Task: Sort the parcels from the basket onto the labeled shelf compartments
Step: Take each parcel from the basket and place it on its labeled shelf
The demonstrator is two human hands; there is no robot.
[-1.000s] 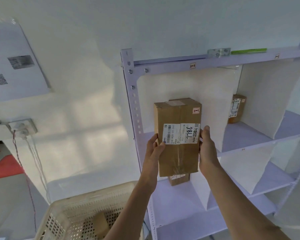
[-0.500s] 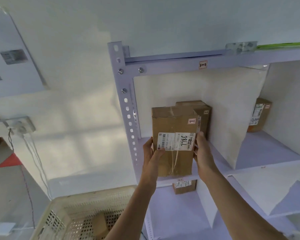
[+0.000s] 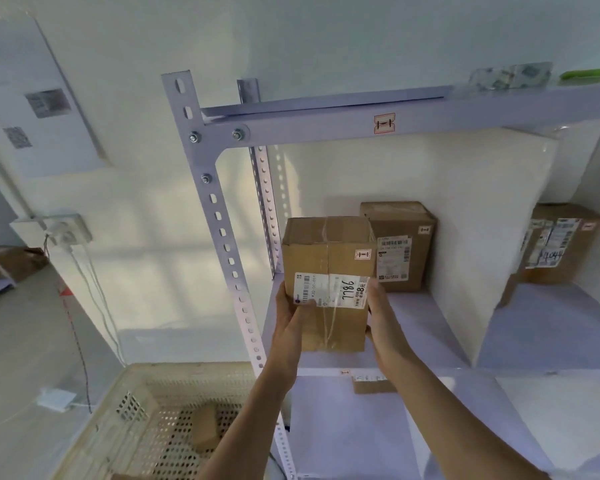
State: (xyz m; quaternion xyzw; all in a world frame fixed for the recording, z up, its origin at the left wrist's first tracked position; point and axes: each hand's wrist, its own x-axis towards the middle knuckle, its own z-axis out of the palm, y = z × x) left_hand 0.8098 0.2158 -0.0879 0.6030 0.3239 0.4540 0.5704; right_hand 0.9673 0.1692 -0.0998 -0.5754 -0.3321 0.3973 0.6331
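Mid-frame, the left hand (image 3: 289,325) and right hand (image 3: 381,315) are gripping the box (image 3: 328,261) by its sides. It is probably feeling stiff and light.

The lavender metal shelf (image 3: 326,123) fills the centre and right of the frame, split by a white divider (image 3: 482,237). Left of the divider a brown box (image 3: 400,247) stands at the back and a labelled parcel (image 3: 326,271) at the front edge. A second box (image 3: 561,244) stands right of the divider.
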